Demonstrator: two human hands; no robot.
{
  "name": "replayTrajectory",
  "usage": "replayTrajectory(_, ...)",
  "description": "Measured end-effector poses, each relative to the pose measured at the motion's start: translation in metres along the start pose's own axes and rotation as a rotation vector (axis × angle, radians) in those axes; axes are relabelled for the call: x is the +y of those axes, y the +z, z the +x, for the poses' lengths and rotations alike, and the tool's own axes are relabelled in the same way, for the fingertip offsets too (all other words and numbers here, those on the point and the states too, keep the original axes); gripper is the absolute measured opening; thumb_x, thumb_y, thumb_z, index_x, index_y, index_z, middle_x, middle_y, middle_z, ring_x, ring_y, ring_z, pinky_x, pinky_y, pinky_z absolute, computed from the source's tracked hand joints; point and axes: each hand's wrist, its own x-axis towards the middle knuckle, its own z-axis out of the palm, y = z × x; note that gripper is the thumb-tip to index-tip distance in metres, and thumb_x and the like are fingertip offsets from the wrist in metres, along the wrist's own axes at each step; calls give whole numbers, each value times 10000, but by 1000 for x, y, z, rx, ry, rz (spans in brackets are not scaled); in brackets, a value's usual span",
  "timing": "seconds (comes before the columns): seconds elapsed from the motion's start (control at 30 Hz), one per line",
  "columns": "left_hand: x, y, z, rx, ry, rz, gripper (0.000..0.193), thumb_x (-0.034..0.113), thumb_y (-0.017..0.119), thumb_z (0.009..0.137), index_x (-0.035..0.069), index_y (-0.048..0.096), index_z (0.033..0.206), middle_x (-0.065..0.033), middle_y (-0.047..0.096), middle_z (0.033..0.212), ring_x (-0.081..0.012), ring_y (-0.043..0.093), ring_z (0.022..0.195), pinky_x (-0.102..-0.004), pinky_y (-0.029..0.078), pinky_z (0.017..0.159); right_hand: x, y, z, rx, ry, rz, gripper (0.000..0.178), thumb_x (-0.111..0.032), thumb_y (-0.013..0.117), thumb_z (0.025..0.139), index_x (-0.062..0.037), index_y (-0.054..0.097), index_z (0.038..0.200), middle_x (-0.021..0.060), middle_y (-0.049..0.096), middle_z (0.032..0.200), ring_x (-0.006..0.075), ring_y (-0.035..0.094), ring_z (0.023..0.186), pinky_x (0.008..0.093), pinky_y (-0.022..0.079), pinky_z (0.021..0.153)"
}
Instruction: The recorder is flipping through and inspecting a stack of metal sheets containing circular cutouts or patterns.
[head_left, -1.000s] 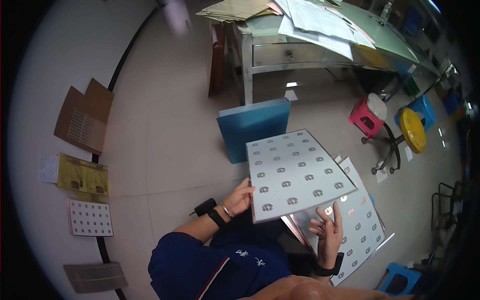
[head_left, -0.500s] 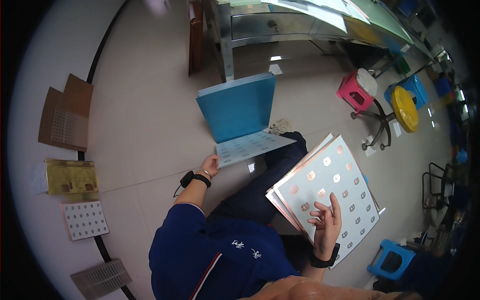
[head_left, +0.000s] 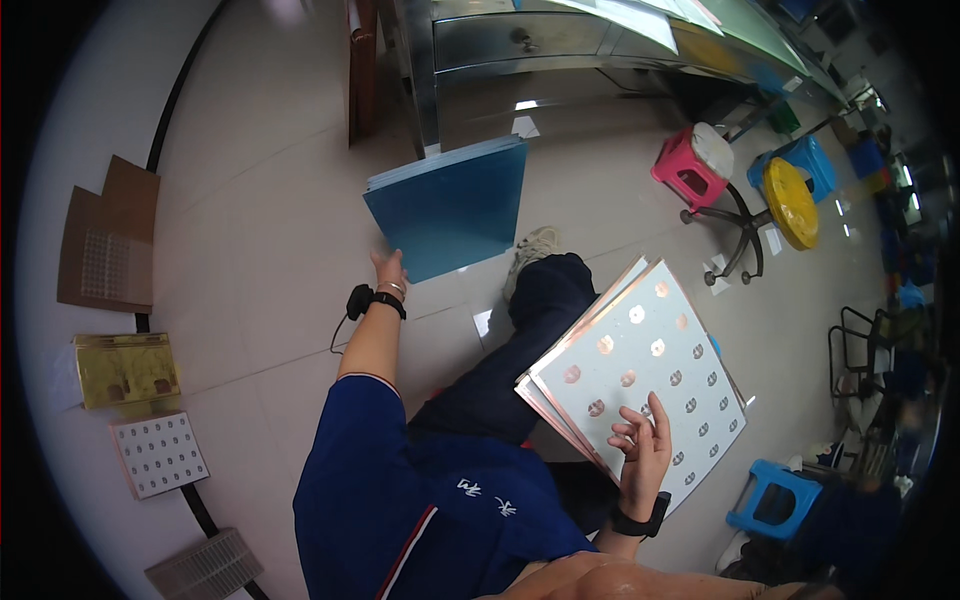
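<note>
A stack of large blue-backed sheets (head_left: 450, 210) stands tilted in front of the desk leg. At its lower left corner, my left hand (head_left: 390, 268) has its fingers closed on the edge of the front sheet. My right hand (head_left: 643, 450) is over a second stack, of pale sheets with rows of copper-coloured flower shapes (head_left: 640, 360), on my right. Its fingers are apart and slightly bent, and nothing is in them. Whether that palm touches the top sheet cannot be told.
A metal desk with a drawer (head_left: 560, 42) stands ahead, papers on top. Pink (head_left: 692, 170) and blue stools (head_left: 775, 498) and a wheeled yellow seat (head_left: 792, 205) are to the right. Brown boards (head_left: 110, 240), a yellow sheet (head_left: 125, 368) and a patterned sheet (head_left: 160, 455) lean along the left wall.
My left hand has moved forward and left. The patterned sheet it held, folded down toward me, now stands up against the blue stack, pattern hidden. My right hand keeps its place over its stack.
</note>
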Motion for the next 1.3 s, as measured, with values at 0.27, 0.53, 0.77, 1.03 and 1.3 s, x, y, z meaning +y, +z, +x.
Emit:
replayTrajectory(0.27,-5,30,27,-30,232,296,733,-33,514,779,12,132,1404,-188,216,1440,-273,291,1291,-322,219,1066,5,5,2,1,59,-98,417,-154,461,941,-16,369,1324,189,607,1042,168,611,809,247,526,665)
replayTrajectory(0.53,12,25,7,-91,104,408,778,61,527,808,121,70,1436,-153,109,1487,-284,218,1330,-390,287,1022,7,10,10,-73,83,-130,412,-150,454,944,-17,368,1324,191,613,1054,168,613,848,245,521,687)
replayTrajectory(0.77,13,20,10,-121,49,412,781,80,498,813,163,40,1440,-86,105,1495,-249,305,1272,-399,351,943,10,-2,8,-54,29,-157,392,-136,451,941,-15,396,1310,178,610,1055,163,607,854,252,511,709)
replayTrajectory(1.03,-34,37,-4,27,162,359,598,67,465,844,83,236,1396,-154,346,1384,-255,454,1153,-376,433,869,21,-101,-10,477,-176,-444,361,-126,456,930,2,450,1268,153,601,1082,172,593,896,280,488,757)
replayTrajectory(1.3,-25,110,-177,-941,60,619,244,116,436,923,6,548,1109,-94,615,975,-138,595,820,-243,491,723,75,-192,-52,844,-187,-1257,380,-38,484,852,13,485,1229,207,556,1121,336,547,1018,384,429,880)
